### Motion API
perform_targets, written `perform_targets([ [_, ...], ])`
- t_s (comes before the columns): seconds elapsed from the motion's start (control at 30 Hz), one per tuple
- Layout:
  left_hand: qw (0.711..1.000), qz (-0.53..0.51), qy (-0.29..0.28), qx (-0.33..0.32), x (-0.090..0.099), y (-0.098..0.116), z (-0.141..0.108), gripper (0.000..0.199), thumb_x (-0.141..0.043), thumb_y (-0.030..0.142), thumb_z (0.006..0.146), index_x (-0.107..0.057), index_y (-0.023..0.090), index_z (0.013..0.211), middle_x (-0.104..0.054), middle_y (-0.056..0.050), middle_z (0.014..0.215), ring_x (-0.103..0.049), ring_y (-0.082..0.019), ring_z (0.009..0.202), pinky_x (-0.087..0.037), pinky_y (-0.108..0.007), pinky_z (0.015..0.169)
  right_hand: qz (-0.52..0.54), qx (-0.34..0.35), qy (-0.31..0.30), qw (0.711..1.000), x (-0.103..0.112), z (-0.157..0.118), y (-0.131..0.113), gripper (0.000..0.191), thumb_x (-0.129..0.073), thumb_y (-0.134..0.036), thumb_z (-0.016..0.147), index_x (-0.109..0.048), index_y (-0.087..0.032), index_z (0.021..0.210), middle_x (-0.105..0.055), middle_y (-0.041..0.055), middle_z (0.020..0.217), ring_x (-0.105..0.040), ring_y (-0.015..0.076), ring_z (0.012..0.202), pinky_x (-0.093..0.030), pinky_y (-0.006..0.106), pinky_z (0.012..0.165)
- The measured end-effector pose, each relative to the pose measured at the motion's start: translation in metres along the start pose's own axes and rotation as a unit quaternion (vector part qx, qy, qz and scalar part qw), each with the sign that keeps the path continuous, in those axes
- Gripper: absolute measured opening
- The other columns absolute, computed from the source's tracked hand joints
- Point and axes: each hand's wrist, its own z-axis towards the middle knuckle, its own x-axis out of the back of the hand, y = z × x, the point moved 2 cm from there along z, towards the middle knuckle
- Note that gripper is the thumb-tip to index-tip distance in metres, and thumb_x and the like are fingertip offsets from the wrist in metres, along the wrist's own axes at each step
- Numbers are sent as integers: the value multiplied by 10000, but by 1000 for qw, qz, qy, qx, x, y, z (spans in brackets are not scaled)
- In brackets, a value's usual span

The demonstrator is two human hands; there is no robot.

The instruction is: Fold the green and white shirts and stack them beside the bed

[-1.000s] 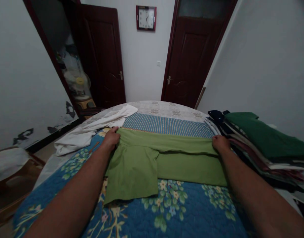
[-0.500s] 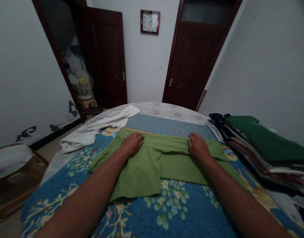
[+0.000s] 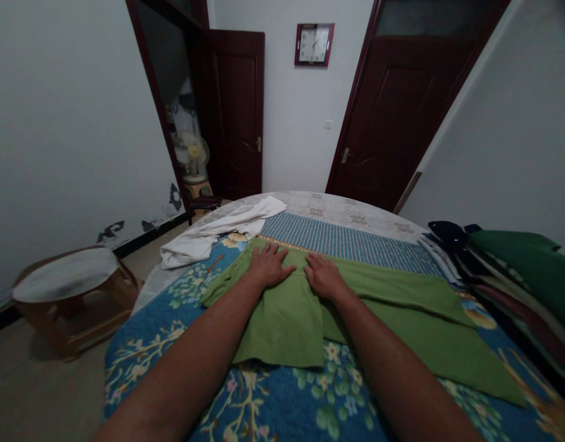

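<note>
A green garment [image 3: 295,325] lies on the patterned quilt in front of me, with a wide flap toward me and a long part stretched out to the right. Its left side is bunched into folds. My left hand [image 3: 267,266] rests flat on the upper left of the cloth, fingers spread. Close beside it, my right hand [image 3: 322,275] also presses on the fabric, palm down with the fingers stretched out. Both hands are open and grip nothing. The forearms cover parts of the garment.
The blue floral quilt [image 3: 165,368] covers a round-edged table with a pale cloth [image 3: 310,202]. White clothing [image 3: 203,242] lies at the far left. A stack of folded clothes [image 3: 535,288] stands on the right. Left of the table is a wooden stool [image 3: 75,319].
My right hand has moved left along the garment, close to my left hand. My left hand's fingers have spread. The view has turned left, and the garment's right part shows more.
</note>
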Motion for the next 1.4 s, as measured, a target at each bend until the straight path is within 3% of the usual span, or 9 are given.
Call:
perform_targets([
  [0.13,1000,-4,-10,14,2,0,-1,852,-391,816,988,-507,282,1642,-398,-175,1749,-287,-436,1636,-189,-736,1284,-12,-39,-28,999,5,-5,8,636,-391,-508,1116,-478,-171,1648,-377,146,1759,-321,347,1632,-238,615,1314],
  [0.3,1000,-16,-10,14,1,0,-1,861,-386,823,986,-504,278,1641,-394,-178,1748,-277,-437,1638,-175,-739,1283,-32,-87,-37,995,9,-15,32,695,-333,-592,1118,-429,-200,1684,-350,132,1773,-302,360,1641,-254,635,1300],
  [0.47,1000,-15,10,0,4,1,-5,786,-424,770,1006,-570,242,1570,-458,-186,1697,-325,-418,1612,-215,-723,1285,-66,-52,32,996,10,-36,59,645,-323,-526,1126,-535,-157,1612,-466,160,1705,-396,333,1596,-302,560,1299],
  [0.6,999,-4,33,8,9,4,-17,638,-432,644,1055,-619,223,1497,-496,-182,1663,-340,-390,1606,-205,-696,1304,-77,-15,76,994,10,-57,66,602,-326,-479,1128,-641,-136,1510,-581,182,1604,-506,303,1515,-367,488,1274],
  [0.77,1000,-12,3,16,7,3,-29,704,-358,661,1066,-556,231,1587,-453,-191,1709,-327,-426,1618,-198,-718,1289,-93,-85,75,989,17,-82,72,589,-351,-511,1121,-599,-203,1556,-526,155,1660,-459,338,1551,-359,578,1265],
  [0.9,997,-10,-13,72,5,-6,-29,792,-370,751,1020,-514,283,1641,-360,-191,1767,-318,-463,1619,-203,-721,1277,-88,-152,57,983,34,-101,87,586,-366,-513,1125,-562,-208,1585,-483,159,1692,-402,332,1591,-325,596,1279],
  [1.03,994,-7,-6,111,-1,-18,-17,828,-315,762,1017,-523,264,1646,-386,-223,1746,-319,-463,1622,-208,-723,1275,-87,-228,43,969,58,-120,125,600,-358,-523,1131,-534,-200,1604,-438,162,1721,-349,323,1615,-276,609,1296],
  [1.2,994,7,11,106,-9,-25,-9,804,-329,712,1032,-503,245,1662,-404,-227,1734,-325,-444,1624,-192,-706,1289,-106,-338,61,933,84,-158,186,625,-336,-541,1127,-515,-197,1616,-422,169,1727,-356,338,1603,-250,650,1289],
  [1.4,997,27,7,78,-4,-24,-24,749,-318,659,1065,-516,225,1642,-419,-231,1721,-360,-425,1608,-239,-673,1279,-102,-416,90,899,93,-194,237,642,-304,-552,1111,-558,-196,1581,-469,210,1680,-398,378,1569,-308,691,1233],
])
